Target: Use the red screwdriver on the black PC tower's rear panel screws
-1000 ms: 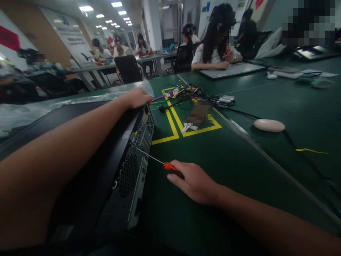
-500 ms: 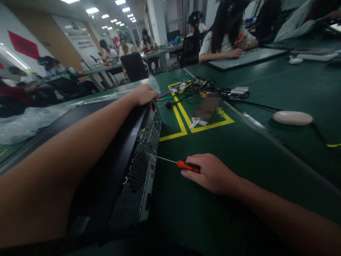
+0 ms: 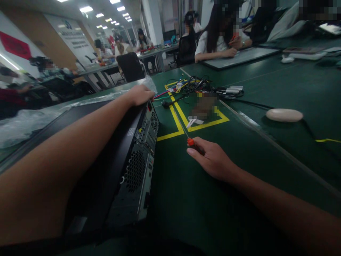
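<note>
A black computer case lies at the left, its rear panel with vent holes, fan grille and ports facing right. My left hand grips the far rear corner of the case, its fingers bent over the edge and partly hidden. To the right of the case, my right hand is closed around the red and black handle of a screwdriver. Its thin shaft points away from me over the yellow tape, apart from the case.
Beyond my right hand lies a tangle of cables beside a pixelated brown object. A pale oval object sits at the right. Clear plastic wrap lies left of the case. Across the table a person leans over a flat panel.
The screwdriver tip has come away from the case's rear panel. My right hand has lifted and turned the shaft to point forward. My left hand stays on the case; the view shifted slightly.
</note>
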`<state>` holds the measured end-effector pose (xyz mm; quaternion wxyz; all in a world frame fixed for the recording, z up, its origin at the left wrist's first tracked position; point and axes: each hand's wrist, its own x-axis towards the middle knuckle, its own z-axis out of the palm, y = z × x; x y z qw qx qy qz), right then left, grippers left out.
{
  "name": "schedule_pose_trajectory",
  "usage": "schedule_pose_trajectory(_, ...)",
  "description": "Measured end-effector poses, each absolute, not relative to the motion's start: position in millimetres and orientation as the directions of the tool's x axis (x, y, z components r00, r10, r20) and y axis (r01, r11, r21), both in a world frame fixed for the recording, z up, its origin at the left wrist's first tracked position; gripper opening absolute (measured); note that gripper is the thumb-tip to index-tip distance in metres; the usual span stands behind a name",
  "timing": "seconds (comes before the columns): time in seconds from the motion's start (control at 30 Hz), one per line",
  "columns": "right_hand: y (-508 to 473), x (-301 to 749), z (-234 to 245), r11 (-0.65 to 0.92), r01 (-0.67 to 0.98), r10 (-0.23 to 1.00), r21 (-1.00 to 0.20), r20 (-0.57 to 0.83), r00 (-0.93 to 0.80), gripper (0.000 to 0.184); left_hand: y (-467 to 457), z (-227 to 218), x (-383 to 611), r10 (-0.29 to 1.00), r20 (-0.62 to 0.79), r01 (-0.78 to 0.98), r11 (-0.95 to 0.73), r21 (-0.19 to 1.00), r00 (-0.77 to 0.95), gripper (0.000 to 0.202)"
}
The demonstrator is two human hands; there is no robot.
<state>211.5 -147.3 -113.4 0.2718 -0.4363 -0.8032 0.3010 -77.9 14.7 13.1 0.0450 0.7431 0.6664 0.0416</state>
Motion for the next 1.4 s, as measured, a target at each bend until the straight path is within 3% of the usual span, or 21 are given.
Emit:
schedule_pose_trajectory(0.23,-156,213,-104,0.471,0.405,0.825,-0.783,0.230,-0.515,0.020,12,14,-75,0.996,0.021,0.990,-0.088,0.111,0.087,0.049)
schedule_pose_trajectory(0.53,-166,209,-104,0.487,0.378,0.829,-0.788,0.280,-0.484,0.011,13,14,-76,0.997,0.033,0.989,-0.080,0.121,0.077,0.045)
schedule_pose_trajectory(1.4,-175,201,-104,0.571,0.290,0.765,-0.768,0.371,-0.526,0.012,13,13,-75,0.994,0.045,0.984,-0.103,0.143,0.097,0.045)
